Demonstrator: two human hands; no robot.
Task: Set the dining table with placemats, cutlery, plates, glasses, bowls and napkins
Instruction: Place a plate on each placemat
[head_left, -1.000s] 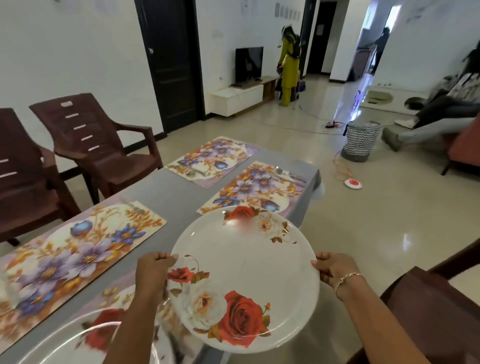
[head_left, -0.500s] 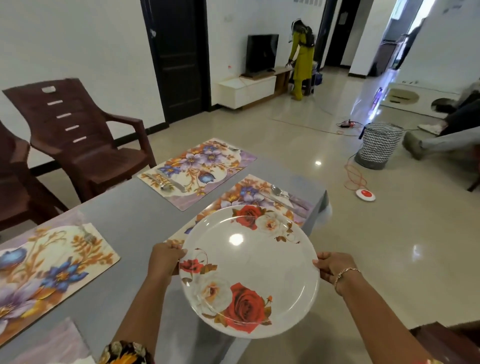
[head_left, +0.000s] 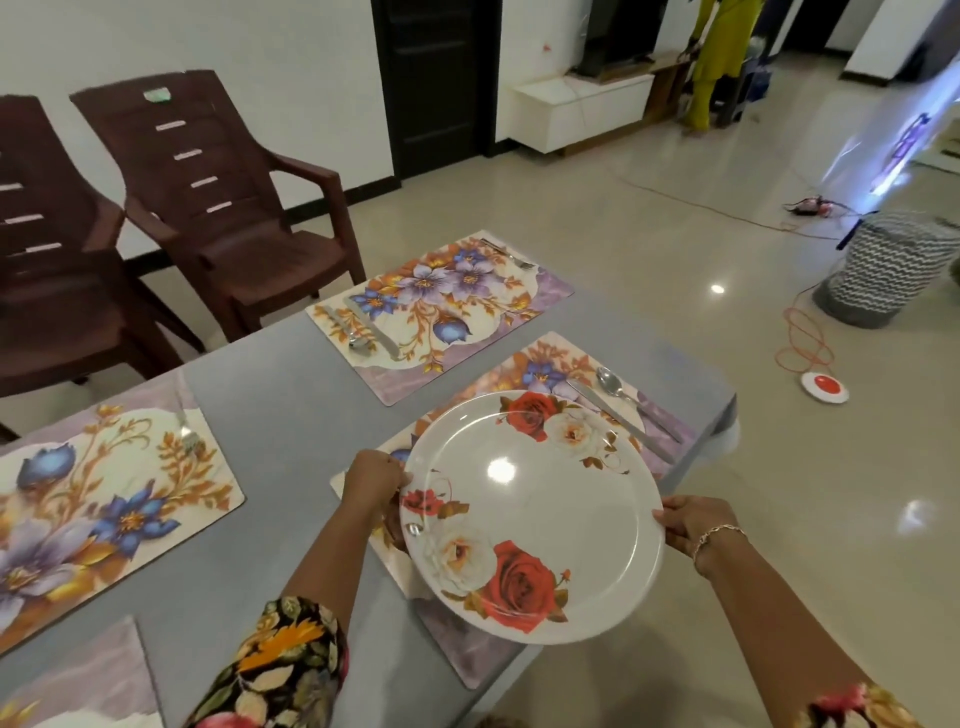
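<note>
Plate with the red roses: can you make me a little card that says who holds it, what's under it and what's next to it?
Thing: plate, white with red and white roses
Left side: left grip holds the rim
Right side: right grip holds the rim
Underneath: flowery placemat at the end of the grey table
Touching the mat: cannot tell
Next to it: spoon and knife on the same mat, past the far edge
Across the table: far placemat has cutlery, no plate
</note>
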